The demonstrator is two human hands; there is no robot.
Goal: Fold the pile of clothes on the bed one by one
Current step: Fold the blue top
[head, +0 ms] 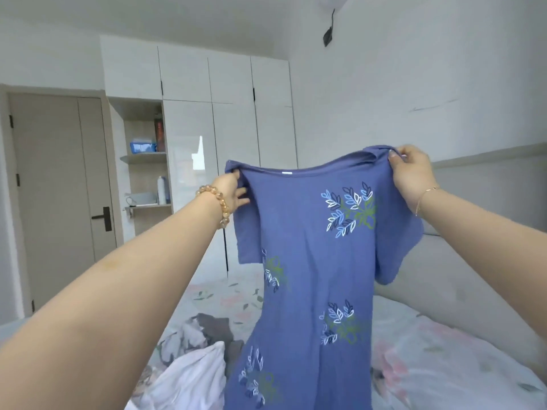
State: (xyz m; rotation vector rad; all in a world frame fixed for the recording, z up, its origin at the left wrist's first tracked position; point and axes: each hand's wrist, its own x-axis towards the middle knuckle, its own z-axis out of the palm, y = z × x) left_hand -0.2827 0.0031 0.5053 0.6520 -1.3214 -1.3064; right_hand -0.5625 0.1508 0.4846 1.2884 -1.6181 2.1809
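Head view, left hand [232,192] and right hand [410,177] pinching soft blue leaf-print dress [307,279] shoulders — hanging above bed [444,365].

- One blue dress [310,276], centre of frame
- Two hands — left hand [232,192], right hand [410,177]
- Two bracelets — beaded bracelet [217,204], thin chain bracelet [424,196]
- One door [56,187], left

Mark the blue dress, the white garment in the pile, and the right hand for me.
blue dress [310,261]: head view, front panel.
white garment [192,380]: head view, bunched cloth.
right hand [411,176]: head view, back of hand.
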